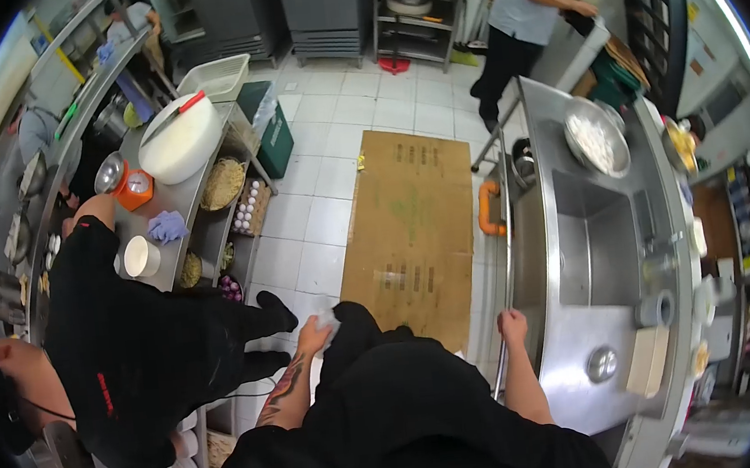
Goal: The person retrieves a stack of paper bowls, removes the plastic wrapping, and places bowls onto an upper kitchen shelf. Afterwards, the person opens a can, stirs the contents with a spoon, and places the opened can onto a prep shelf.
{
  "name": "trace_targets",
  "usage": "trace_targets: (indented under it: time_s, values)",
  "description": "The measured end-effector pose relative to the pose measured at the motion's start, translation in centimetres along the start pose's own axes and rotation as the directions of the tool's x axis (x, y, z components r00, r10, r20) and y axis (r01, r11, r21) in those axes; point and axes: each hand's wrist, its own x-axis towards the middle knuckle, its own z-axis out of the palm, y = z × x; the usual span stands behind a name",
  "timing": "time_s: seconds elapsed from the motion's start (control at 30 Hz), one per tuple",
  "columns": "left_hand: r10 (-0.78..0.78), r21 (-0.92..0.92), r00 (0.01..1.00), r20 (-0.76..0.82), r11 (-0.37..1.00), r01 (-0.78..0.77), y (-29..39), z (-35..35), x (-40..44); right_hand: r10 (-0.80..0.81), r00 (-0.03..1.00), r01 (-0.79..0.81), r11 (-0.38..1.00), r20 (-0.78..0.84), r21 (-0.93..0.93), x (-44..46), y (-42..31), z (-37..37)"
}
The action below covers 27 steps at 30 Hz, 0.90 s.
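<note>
My left hand [314, 335] hangs low beside my left leg, fingers closed on a crumpled whitish piece that looks like a cloth or tissue [329, 329]. My right hand [513, 325] is curled into a loose fist next to the metal rail [506, 266] of the sink counter. From above I cannot tell whether it touches that rail, and the inside of the fist is hidden. Just to its right is the steel counter [578, 377], with a small round metal bowl or lid [601, 363] on it.
A flattened cardboard sheet [411, 230] covers the floor ahead. At left a person in black [142, 347] bends by a worktable holding a white round block [182, 149] with a knife. On the right are a sink [588, 240] and a bowl of white food [599, 145]; another person [521, 12] stands beyond.
</note>
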Motion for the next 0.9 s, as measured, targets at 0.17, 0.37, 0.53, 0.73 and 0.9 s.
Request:
trace_targets:
  time_s: [0.17,0.37,0.53,0.73,0.9]
  values:
    - [-0.402,-0.292,0.916,-0.020,0.878,0.379,-3.0,1.0,4.4,-0.215,0.975,0.195,0.951,0.060,0.239,13.5,-17.3,6.0]
    - [-0.378,-0.090,0.898,0.225,0.910,0.406,-3.9,-1.7,16.4,-0.315,0.948,0.312,0.912,-0.033,0.267,19.1,-32.2,12.2]
    - [-0.085,0.008,0.994,0.074,0.996,0.084,-3.1,-10.5,30.5,-0.293,0.951,0.259,0.931,0.102,0.257,22.5,-40.5,18.6]
    - [-0.193,-0.243,0.930,-0.314,0.963,0.118,1.8,-25.2,39.2,-0.231,0.846,0.159,0.969,0.480,0.187,23.0,-54.2,31.5]
    - [-0.335,-0.371,0.881,-0.335,0.906,0.204,0.6,-26.8,39.8,-0.241,0.581,0.123,0.970,0.778,0.209,22.3,-65.7,45.4]
